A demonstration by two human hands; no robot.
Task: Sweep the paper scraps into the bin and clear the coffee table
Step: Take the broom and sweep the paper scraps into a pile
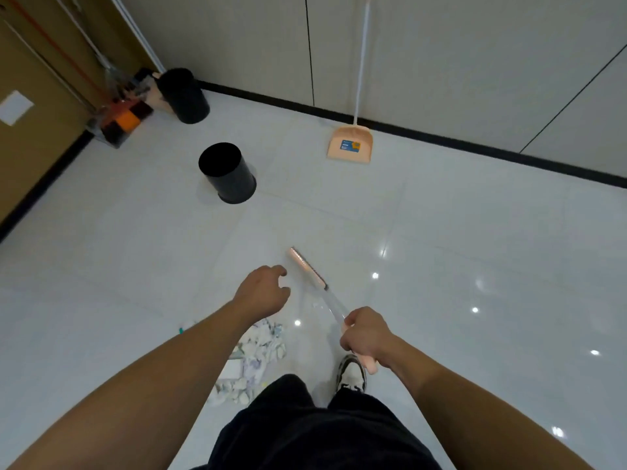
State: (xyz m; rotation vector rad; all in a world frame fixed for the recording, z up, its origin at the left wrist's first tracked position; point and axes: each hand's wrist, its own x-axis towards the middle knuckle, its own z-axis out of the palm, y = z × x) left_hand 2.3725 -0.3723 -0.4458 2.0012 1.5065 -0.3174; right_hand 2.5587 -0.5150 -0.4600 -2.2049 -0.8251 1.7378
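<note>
- White glossy floor tiles (441,232) fill most of the view, dotted with reflections of ceiling lights and edged by a black skirting along pale wall panels (441,62)
- Dark trousers (315,429) of the person sweeping take up the bottom centre, with one black-and-white shoe (351,373) planted just ahead of them
- Black bin (226,173) stands open-mouthed on the floor, well ahead of the person and to the left; a second black bin (185,96) sits farther back near the corner, beside a cluttered stack of cleaning tools (118,120)
- Peach dustpan (350,144) on a long white handle stands against the far wall, well apart from both hands
- Paper scraps (256,354) lie heaped on the tiles just left of the person's legs, partly hidden beneath the left forearm
- Broom (310,269), pale pink at the head with a clear shaft, angles out ahead of the person, away from the scraps
- Right hand (364,337) is clenched around the broom's pink grip
- Left hand (263,291) hovers empty just left of the broom head, fingers loosely curled and touching nothing
</note>
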